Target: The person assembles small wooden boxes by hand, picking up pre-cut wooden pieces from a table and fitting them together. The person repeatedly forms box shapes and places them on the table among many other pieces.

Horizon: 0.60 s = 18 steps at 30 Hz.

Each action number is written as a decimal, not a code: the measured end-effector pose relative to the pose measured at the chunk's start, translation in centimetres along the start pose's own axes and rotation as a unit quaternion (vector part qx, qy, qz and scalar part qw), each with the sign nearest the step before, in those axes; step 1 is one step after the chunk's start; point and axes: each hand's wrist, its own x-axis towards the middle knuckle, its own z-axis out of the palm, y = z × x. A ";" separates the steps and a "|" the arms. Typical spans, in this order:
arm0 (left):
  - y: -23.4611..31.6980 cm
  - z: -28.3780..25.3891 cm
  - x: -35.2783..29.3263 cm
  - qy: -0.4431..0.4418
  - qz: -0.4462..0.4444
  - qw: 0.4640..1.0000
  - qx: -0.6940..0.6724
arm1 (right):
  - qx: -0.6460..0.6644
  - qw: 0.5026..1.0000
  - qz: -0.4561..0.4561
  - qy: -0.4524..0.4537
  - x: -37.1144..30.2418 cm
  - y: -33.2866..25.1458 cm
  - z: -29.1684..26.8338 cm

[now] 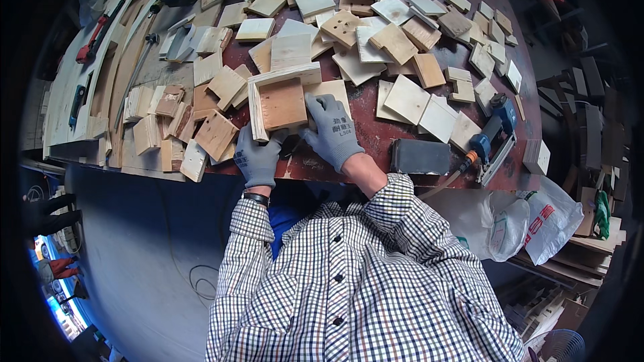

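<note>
Fingers of left hand [257,161], gloved grey, grip near left corner of wooden corner frame [284,75]; tips partly hidden. Right hand [332,127], same glove, holds right side of brown panel [284,105] set within the frame. Work sits close to near edge of tabletop [374,135], left of its middle.

Frame is L-shaped: one strip at left, running away from near edge; one at far side, roughly parallel to that edge. Outer corner points far left, opening near right. Cannot tell which strip is longer, hence no sure long axis.

Pale board [291,52] stands just beyond the far strip; blocks [216,135] crowd the left. Both sides hemmed in. Right of right hand: dark block [420,157] at near edge, then blue nail gun [494,133] near the near right corner. Loose wood pieces [402,97] spread over the far half. Long boards [87,87] along left edge.
</note>
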 end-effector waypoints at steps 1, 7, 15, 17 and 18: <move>0.2 0.1 0.0 -0.002 -0.007 1.000 0.000 | -0.020 1.000 -0.011 0.004 0.0 0.2 0.1; 0.5 -0.2 -0.1 -0.002 0.014 1.000 -0.003 | -0.110 0.992 -0.055 0.029 -0.3 0.9 1.1; -0.8 0.2 0.1 0.017 0.047 0.998 0.032 | -0.143 0.987 -0.066 0.028 -0.5 1.1 1.5; -0.6 0.4 0.1 0.018 0.042 0.998 0.037 | -0.121 0.991 -0.056 0.018 -0.5 0.7 0.9; -0.6 0.5 0.2 0.012 0.043 0.998 0.043 | -0.105 0.993 -0.044 0.014 -0.6 0.6 0.8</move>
